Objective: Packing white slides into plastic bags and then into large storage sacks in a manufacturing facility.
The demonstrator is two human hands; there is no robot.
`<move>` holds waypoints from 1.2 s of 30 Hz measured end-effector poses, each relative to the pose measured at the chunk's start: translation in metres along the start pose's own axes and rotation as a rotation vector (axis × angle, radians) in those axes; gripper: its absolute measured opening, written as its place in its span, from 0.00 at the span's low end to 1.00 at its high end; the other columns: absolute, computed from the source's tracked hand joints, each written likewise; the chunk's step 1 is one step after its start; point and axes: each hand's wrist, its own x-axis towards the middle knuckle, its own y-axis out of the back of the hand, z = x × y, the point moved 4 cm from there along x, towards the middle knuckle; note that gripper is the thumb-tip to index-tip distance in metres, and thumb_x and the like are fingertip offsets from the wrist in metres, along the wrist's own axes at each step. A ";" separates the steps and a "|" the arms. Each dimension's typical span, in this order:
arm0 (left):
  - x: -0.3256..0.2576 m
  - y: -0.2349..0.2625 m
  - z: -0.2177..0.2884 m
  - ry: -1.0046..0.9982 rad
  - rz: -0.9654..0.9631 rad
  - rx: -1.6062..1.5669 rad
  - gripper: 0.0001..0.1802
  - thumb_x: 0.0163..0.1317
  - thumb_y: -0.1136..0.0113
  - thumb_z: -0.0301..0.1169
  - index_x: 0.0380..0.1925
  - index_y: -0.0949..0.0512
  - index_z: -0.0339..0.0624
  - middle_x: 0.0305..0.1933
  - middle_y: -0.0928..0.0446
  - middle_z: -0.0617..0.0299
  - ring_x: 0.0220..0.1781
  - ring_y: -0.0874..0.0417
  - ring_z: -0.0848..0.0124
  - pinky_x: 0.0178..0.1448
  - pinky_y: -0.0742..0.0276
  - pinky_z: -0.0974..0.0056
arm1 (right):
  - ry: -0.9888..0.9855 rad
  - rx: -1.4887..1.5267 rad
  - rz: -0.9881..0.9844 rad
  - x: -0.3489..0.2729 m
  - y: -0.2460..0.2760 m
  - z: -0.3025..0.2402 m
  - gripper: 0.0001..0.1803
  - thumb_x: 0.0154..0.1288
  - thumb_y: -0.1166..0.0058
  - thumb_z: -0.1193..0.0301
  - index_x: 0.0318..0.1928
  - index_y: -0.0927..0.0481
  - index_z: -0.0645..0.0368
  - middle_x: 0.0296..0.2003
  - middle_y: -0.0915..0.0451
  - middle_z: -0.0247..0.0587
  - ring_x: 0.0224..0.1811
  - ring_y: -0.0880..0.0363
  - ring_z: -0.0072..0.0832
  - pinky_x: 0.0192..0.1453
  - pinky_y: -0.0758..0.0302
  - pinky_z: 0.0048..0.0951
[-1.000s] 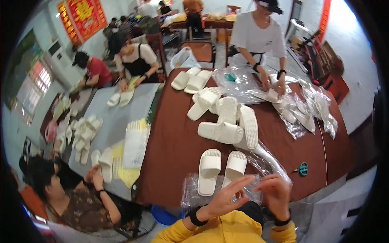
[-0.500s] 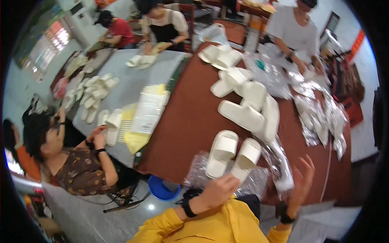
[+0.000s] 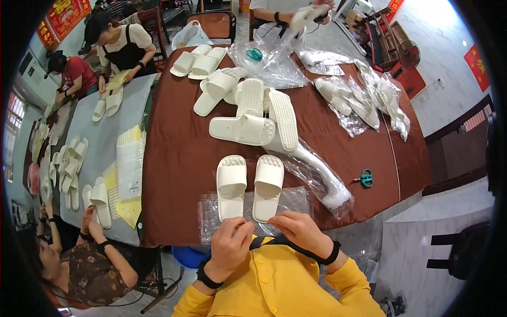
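Left hand (image 3: 231,244) was curled at the near edge of a clear plastic bag (image 3: 211,211), fingers pinched on the film. Right hand (image 3: 299,231) did the same at the bag's near edge on the other side, fingers bent, thumb tucked; grip on the film looked light, exact contact hard to tell. Both wrists had black bands; sleeves were yellow.

The bag lay flat on the brown table (image 3: 179,158), at its near edge, mouth toward the person. A pair of white slippers (image 3: 250,186) lay side by side, soles down, heels over the bag's far part, toes pointing away. Whether the heels were inside the bag or just on top, can't tell.

Just beyond the pair: a loose pile of white slippers (image 3: 253,113), some sole-up showing the studded tread, one lying crosswise. Right of the pair, a long roll of clear bags (image 3: 317,171) ran diagonally toward the table edge. Teal scissors (image 3: 364,178) sat near the right edge, well apart from the hands. Bagged slippers (image 3: 364,103) were heaped along the far right side.

Left of the brown table, a grey table (image 3: 105,137) carried more slippers, a stack of clear bags (image 3: 130,164) and yellow sheets. A person in a patterned top (image 3: 87,269) sat at its near end, two others at the far end. Another person stood at the far side of the brown table handling plastic.
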 end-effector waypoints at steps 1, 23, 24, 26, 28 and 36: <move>-0.001 0.001 -0.002 0.006 -0.027 -0.006 0.08 0.54 0.35 0.24 0.35 0.21 0.42 0.38 0.24 0.60 0.38 0.20 0.60 0.39 0.22 0.60 | 0.050 -0.015 0.010 0.000 0.004 -0.003 0.12 0.58 0.41 0.76 0.45 0.19 0.56 0.36 0.19 0.40 0.36 0.18 0.40 0.39 0.21 0.35; -0.034 -0.035 -0.095 0.067 -0.426 -0.154 0.06 0.56 0.37 0.24 0.34 0.21 0.36 0.41 0.21 0.54 0.45 0.20 0.54 0.48 0.22 0.57 | 0.212 -0.170 -0.263 0.010 -0.050 0.046 0.12 0.59 0.44 0.74 0.45 0.20 0.56 0.40 0.21 0.39 0.38 0.18 0.39 0.39 0.20 0.35; -0.035 -0.034 -0.096 0.066 -0.428 -0.161 0.06 0.56 0.37 0.24 0.34 0.21 0.36 0.41 0.21 0.54 0.45 0.20 0.54 0.48 0.22 0.57 | 0.206 -0.172 -0.264 0.013 -0.053 0.043 0.12 0.59 0.44 0.74 0.45 0.20 0.56 0.40 0.21 0.39 0.38 0.18 0.39 0.39 0.20 0.35; -0.034 -0.027 -0.094 0.045 -0.408 -0.099 0.05 0.56 0.37 0.24 0.33 0.21 0.36 0.40 0.21 0.54 0.45 0.20 0.54 0.48 0.22 0.56 | 0.183 -0.166 -0.382 0.016 -0.057 0.029 0.11 0.57 0.49 0.76 0.42 0.21 0.59 0.40 0.21 0.42 0.40 0.18 0.41 0.40 0.20 0.37; -0.037 -0.020 -0.094 0.037 -0.410 -0.112 0.05 0.56 0.38 0.23 0.32 0.21 0.36 0.40 0.22 0.54 0.45 0.21 0.54 0.48 0.22 0.56 | 0.216 -0.098 -0.340 0.019 -0.055 0.013 0.12 0.56 0.48 0.76 0.43 0.22 0.59 0.40 0.22 0.43 0.40 0.18 0.40 0.41 0.20 0.37; -0.036 -0.030 -0.105 0.046 -0.351 -0.117 0.04 0.56 0.38 0.24 0.31 0.23 0.37 0.38 0.23 0.55 0.43 0.21 0.54 0.46 0.23 0.56 | 0.209 -0.304 -0.359 0.021 -0.077 0.039 0.10 0.55 0.46 0.75 0.39 0.22 0.58 0.37 0.23 0.41 0.40 0.18 0.39 0.39 0.20 0.35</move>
